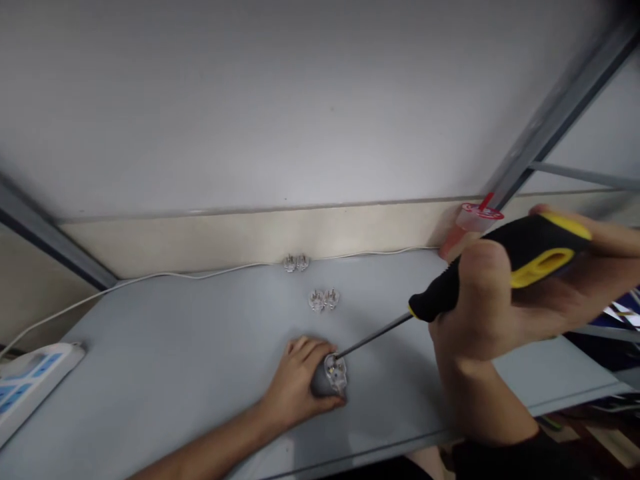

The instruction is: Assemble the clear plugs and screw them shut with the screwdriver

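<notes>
My left hand (300, 373) rests on the grey tabletop, thumb and fingers closed round the edges of a clear plastic plug part (336, 375) with small metal pieces in it. My right hand (487, 307) grips a black and yellow screwdriver (520, 257) by its handle. The thin shaft slants down to the left, and its tip meets the upper part of the clear piece. Behind them lies a pair of similar clear plug parts (323, 299) with metal pins upward. Another such pair (296, 262) sits farther back near the wall.
A white power strip (43, 373) with blue sockets lies at the left. One white cable (200, 275) runs along the table's back edge. At the back right stands a cup (467, 223) with a red lid and straw. Metal frame posts (565, 107) flank the table (200, 347).
</notes>
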`<move>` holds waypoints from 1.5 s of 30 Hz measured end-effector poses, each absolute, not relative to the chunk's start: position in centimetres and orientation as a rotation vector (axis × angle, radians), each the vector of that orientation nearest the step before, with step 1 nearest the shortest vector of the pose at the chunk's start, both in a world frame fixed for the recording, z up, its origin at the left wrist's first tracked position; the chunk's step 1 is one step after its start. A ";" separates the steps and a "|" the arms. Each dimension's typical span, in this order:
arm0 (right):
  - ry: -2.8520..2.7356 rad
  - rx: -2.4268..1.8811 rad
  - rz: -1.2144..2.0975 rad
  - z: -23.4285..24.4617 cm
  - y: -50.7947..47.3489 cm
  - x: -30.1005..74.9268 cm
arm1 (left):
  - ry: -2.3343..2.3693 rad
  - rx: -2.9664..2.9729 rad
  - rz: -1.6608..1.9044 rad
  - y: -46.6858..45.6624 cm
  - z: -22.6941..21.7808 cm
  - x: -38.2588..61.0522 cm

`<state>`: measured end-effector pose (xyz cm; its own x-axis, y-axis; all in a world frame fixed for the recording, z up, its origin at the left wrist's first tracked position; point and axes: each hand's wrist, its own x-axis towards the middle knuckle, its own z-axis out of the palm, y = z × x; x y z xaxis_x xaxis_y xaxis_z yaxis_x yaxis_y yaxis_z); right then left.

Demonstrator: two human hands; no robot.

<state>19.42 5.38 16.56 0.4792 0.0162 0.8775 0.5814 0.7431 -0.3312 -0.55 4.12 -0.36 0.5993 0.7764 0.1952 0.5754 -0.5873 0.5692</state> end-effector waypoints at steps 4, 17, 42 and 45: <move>-1.037 -0.618 -0.395 15.9 6.1 18.6 | 1.075 2.371 0.557 4.3 -0.2 -0.5; -1.124 -0.689 -0.266 15.9 5.7 17.1 | 1.086 2.374 0.567 4.3 -0.2 -0.6; -1.469 -0.655 0.112 16.5 7.0 18.5 | 1.069 2.378 0.552 4.2 -0.1 -0.7; -1.575 -0.596 0.242 16.6 6.6 18.9 | 1.054 2.382 0.584 4.1 -0.3 -0.7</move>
<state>18.89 6.60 16.62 0.0083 0.5075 0.8616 0.2259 0.8384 -0.4960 -0.67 4.12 -0.28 0.6148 0.7656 0.1895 0.5664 -0.5958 0.5694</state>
